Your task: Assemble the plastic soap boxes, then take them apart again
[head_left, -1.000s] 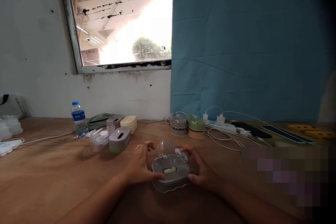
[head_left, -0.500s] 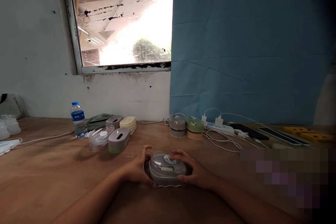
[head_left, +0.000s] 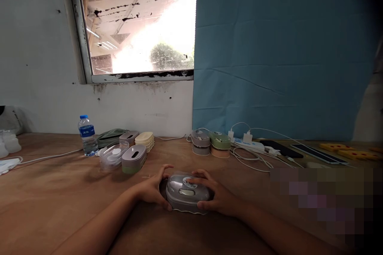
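Note:
A grey oval lidded box [head_left: 187, 197] rests on the wooden table in front of me. Its clear domed cover carries a round printed sticker and shows a pale oval piece at the front. My left hand [head_left: 154, 189] curves around the left side, its thumb at the lower front edge and a finger stretched past the back corner. On the other side, my right hand [head_left: 220, 195] grips the box, fingertips over the cover and thumb against the front right. Part of the box's right end is hidden behind that hand.
Further back stand a water bottle [head_left: 87, 137], clear lids [head_left: 112, 155], a mauve-and-green oval box [head_left: 133, 159] and stacked cream trays [head_left: 145, 141]. Two similar boxes, one grey [head_left: 200, 142] and one green-and-orange [head_left: 220, 144], sit beside a power strip [head_left: 249, 145], cables and phones.
The box has shifted slightly left between my hands, with the right hand following it. The whole view has also drifted a little.

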The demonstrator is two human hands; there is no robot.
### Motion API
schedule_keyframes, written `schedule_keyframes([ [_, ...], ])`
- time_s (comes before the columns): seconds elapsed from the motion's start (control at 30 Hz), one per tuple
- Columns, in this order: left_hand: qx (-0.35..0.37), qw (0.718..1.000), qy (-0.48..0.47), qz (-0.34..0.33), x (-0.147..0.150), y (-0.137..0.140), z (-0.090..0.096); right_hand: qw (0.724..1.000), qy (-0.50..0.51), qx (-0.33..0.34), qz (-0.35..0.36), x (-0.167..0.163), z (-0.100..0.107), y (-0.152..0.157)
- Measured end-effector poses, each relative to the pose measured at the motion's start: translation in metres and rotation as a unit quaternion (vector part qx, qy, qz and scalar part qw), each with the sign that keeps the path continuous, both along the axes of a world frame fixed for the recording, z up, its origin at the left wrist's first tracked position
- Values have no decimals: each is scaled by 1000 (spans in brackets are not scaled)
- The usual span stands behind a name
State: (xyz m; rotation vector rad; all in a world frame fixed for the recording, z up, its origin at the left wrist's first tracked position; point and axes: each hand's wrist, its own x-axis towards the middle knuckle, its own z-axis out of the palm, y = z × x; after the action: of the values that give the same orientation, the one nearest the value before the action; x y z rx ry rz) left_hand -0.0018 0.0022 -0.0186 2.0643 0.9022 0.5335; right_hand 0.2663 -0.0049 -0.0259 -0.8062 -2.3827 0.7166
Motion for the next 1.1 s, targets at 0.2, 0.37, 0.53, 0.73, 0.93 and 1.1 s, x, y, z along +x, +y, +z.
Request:
schedule_keyframes([
  [0.2,10,1000,13,12,-2,3,-3,997,-56,42,10,0,11,-1],
  [0.37,12,1000,5,11,-2,4,-6,995,-86,43,-10,-1,19,-8],
  [0.53,18,1000,-5,-18,0,2,-4,994,-106,27,-8,3,18,-11],
  [0.73,28,999,-4,-45,-1,-1,1,997,-32,52,43,14,8,-3],
  [0.93,153,988,-1,16,-4,5,-7,986,-77,140,39,20,10,6],
  [1.1,323,929,54,173,-3,10,-5,950,-154,247,-115,-1,6,21],
])
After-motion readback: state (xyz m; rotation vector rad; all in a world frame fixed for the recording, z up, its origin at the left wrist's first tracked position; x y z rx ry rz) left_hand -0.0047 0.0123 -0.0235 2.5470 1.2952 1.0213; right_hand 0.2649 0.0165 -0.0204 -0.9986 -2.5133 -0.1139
